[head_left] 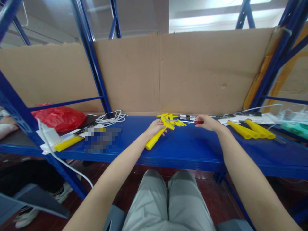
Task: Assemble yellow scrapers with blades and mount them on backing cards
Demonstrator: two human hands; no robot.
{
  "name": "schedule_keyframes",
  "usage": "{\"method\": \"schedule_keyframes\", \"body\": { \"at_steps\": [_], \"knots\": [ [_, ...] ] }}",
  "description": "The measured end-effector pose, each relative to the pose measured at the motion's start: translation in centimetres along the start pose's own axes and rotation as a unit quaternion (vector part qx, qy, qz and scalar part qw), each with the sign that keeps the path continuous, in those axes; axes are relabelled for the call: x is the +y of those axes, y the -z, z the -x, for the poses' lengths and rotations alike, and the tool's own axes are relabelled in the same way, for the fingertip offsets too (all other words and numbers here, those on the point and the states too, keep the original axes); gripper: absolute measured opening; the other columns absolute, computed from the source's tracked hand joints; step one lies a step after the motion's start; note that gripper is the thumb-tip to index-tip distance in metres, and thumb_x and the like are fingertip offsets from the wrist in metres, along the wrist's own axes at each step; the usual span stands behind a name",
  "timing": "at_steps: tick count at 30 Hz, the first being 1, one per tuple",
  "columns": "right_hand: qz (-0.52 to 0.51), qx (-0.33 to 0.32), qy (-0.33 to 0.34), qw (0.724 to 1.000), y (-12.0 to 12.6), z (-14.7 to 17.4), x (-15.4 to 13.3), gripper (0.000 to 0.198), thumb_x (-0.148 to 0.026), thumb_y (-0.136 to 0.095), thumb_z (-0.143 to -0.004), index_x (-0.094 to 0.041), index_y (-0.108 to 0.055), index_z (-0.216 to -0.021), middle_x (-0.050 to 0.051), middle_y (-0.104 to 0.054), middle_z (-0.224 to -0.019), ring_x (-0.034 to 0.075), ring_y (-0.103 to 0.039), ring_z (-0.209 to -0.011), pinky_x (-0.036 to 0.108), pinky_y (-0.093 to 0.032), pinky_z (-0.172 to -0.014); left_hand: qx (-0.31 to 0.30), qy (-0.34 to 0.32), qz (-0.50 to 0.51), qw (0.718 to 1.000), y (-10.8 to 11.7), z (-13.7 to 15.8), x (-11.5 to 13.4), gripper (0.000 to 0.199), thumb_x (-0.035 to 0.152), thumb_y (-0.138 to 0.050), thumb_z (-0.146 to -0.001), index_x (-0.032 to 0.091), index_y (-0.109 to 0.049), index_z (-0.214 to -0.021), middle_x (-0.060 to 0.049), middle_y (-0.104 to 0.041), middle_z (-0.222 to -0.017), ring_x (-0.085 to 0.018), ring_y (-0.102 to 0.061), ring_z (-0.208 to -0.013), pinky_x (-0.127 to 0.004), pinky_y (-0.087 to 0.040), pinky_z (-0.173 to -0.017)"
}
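Note:
My left hand [154, 127] is closed around a yellow plastic handle [153, 141], a tapering tube with a wider crosspiece at its far end. The tube slants toward the front edge of the blue tabletop [190, 144]. In my right hand [207, 123], the fingers grip a screwdriver [198, 122] with a red handle. Its thin metal shaft points left, toward the crosspiece; whether the tip touches it I cannot tell. Several small yellow plastic pieces [180, 123] lie just behind and beside the crosspiece.
Several yellow tubes [240, 130] lie at the right. Small black-and-white items [187, 117] sit by the cardboard wall [192, 73]. At the left are a coiled white cable [112, 118], another yellow tube [68, 143] and a red plastic bag [60, 117]. Blue posts [92, 57] frame the bench.

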State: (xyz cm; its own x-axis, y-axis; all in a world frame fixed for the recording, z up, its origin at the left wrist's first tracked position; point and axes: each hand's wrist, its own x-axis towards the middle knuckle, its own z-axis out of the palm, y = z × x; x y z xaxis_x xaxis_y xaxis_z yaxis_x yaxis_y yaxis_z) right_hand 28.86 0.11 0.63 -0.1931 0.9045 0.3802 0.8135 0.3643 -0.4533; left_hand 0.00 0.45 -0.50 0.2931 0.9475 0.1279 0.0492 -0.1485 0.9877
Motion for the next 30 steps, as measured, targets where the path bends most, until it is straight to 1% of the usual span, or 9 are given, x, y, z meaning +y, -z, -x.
{"method": "schedule_keyframes", "body": {
  "at_steps": [10,15,21,25,27,30],
  "knots": [
    [0.0,-0.009,0.002,1.0,-0.1,0.0,0.3,0.017,-0.024,-0.063,-0.065,-0.023,-0.048,-0.07,0.002,-0.065,-0.075,0.019,-0.061,-0.075,0.03,-0.048,-0.069,-0.001,-0.001,0.011,1.0,0.0,-0.1,-0.2,0.021,-0.004,-0.057,-0.076,0.013,-0.05,-0.083,0.0,-0.064,-0.064,-0.01,-0.061,-0.047,-0.016,-0.045,-0.041],
    [0.0,-0.017,0.0,1.0,-0.1,0.1,0.2,0.017,-0.025,-0.064,-0.065,-0.022,-0.048,-0.07,0.002,-0.067,-0.076,0.018,-0.062,-0.075,0.029,-0.048,-0.069,-0.004,-0.002,0.01,1.0,0.0,-0.2,-0.4,0.021,-0.002,-0.059,-0.075,0.014,-0.048,-0.084,-0.001,-0.064,-0.066,-0.011,-0.062,-0.048,-0.017,-0.046,-0.041],
    [-0.005,-0.032,-0.016,0.999,0.0,0.1,0.0,0.016,-0.026,-0.066,-0.063,-0.022,-0.052,-0.068,0.003,-0.068,-0.075,0.019,-0.063,-0.073,0.031,-0.05,-0.068,-0.007,-0.005,-0.016,1.0,0.1,-0.6,-0.8,0.022,-0.003,-0.054,-0.077,0.014,-0.046,-0.088,-0.002,-0.065,-0.071,-0.011,-0.062,-0.051,-0.02,-0.048,-0.044],
    [-0.005,-0.032,-0.024,0.999,0.0,0.1,0.2,0.018,-0.028,-0.07,-0.06,-0.022,-0.054,-0.066,0.003,-0.069,-0.075,0.02,-0.064,-0.074,0.031,-0.05,-0.068,-0.007,-0.008,-0.037,0.999,0.1,-0.9,-1.1,0.025,-0.001,-0.059,-0.075,0.015,-0.045,-0.088,0.0,-0.063,-0.069,-0.011,-0.061,-0.05,-0.02,-0.048,-0.044],
    [-0.011,-0.036,-0.022,0.999,0.2,0.2,0.0,0.019,-0.03,-0.071,-0.059,-0.022,-0.054,-0.064,0.002,-0.069,-0.075,0.02,-0.064,-0.074,0.031,-0.05,-0.067,-0.003,-0.013,-0.053,0.998,0.1,-0.8,-1.0,0.025,-0.001,-0.059,-0.075,0.015,-0.045,-0.089,-0.001,-0.063,-0.072,-0.01,-0.061,-0.05,-0.019,-0.048,-0.045],
    [-0.018,-0.038,-0.018,0.999,0.7,0.5,-0.5,0.019,-0.032,-0.072,-0.058,-0.022,-0.056,-0.063,0.003,-0.07,-0.075,0.02,-0.064,-0.074,0.031,-0.05,-0.068,0.008,-0.026,-0.092,0.995,0.0,-0.4,-0.8,0.023,0.0,-0.055,-0.076,0.014,-0.047,-0.092,-0.003,-0.065,-0.08,-0.009,-0.06,-0.05,-0.019,-0.047,-0.044]
  ]
}}
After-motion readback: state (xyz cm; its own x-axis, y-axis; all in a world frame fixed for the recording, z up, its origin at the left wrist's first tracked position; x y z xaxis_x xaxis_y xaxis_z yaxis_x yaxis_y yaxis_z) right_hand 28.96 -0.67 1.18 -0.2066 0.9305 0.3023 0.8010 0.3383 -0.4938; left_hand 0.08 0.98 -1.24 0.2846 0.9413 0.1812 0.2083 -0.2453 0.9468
